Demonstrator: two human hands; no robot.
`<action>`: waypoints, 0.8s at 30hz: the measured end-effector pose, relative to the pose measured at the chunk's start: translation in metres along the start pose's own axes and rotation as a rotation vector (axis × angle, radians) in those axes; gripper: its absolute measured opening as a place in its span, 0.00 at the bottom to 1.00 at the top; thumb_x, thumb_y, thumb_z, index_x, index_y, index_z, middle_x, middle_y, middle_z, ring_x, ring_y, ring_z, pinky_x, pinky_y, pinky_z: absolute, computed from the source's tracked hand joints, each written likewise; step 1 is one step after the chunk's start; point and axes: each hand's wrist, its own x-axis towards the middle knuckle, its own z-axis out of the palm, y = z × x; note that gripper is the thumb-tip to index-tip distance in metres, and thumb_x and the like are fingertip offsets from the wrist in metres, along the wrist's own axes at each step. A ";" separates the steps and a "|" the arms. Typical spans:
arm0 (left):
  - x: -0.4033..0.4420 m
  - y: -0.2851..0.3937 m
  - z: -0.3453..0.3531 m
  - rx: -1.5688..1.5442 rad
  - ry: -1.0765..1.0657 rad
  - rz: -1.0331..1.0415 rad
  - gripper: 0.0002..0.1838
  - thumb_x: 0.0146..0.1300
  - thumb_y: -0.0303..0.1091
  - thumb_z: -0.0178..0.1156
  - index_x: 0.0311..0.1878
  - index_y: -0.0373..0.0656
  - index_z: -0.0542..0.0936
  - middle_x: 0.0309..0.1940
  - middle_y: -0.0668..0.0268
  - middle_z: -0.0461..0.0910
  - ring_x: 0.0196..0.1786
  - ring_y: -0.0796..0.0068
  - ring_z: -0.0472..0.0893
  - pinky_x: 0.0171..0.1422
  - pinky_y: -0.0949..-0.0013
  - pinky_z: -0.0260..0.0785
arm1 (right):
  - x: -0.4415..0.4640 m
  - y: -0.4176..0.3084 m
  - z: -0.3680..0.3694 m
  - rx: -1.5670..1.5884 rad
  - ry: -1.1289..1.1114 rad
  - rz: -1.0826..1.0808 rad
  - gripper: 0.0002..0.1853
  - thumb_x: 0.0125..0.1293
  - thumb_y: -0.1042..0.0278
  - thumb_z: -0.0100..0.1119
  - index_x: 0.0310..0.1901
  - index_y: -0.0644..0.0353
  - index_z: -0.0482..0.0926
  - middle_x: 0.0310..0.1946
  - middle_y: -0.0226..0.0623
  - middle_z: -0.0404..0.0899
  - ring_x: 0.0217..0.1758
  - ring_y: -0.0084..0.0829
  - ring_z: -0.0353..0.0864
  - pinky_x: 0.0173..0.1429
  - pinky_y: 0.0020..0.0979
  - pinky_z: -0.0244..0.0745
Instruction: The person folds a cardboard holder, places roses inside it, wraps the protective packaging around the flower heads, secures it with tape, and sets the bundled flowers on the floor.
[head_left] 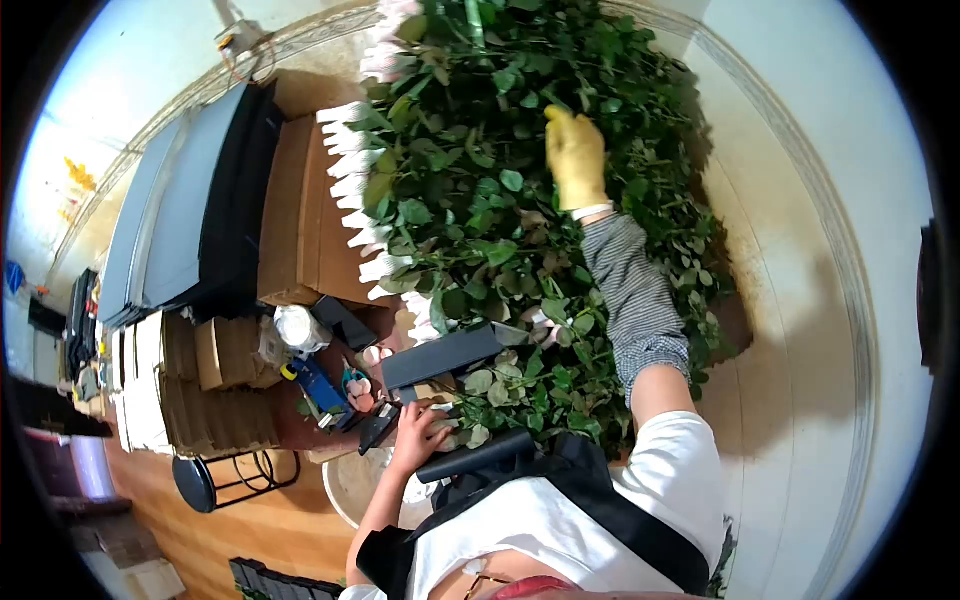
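A deep heap of leafy green stems (480, 200) covers the right side of the table, with white-wrapped ends (350, 190) along its left edge. My right hand (576, 155), in a yellow glove, reaches over the leaves; its fingers are partly bent, and whether they hold a stem is unclear. Bare, my left hand (420, 438) rests near the table's front edge, fingers apart, beside a small white-wrapped bunch and a black roll (478, 457). Just beyond that hand lies a long dark box (445, 357).
Cardboard boxes (290, 220) and large grey-black sheets (190, 200) stand at the left. Scissors (352, 382), a blue tool (320, 390) and a white roll (300, 328) lie nearby. A black stool (195, 485) and white bin (345, 485) are below. A wall borders the right.
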 end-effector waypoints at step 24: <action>0.001 0.003 -0.004 -0.002 -0.021 0.000 0.17 0.55 0.34 0.75 0.48 0.47 0.83 0.55 0.57 0.75 0.59 0.50 0.74 0.64 0.53 0.68 | -0.072 0.130 0.037 -0.457 -0.561 -0.033 0.15 0.64 0.69 0.57 0.51 0.57 0.84 0.47 0.41 0.87 0.54 0.44 0.83 0.71 0.45 0.67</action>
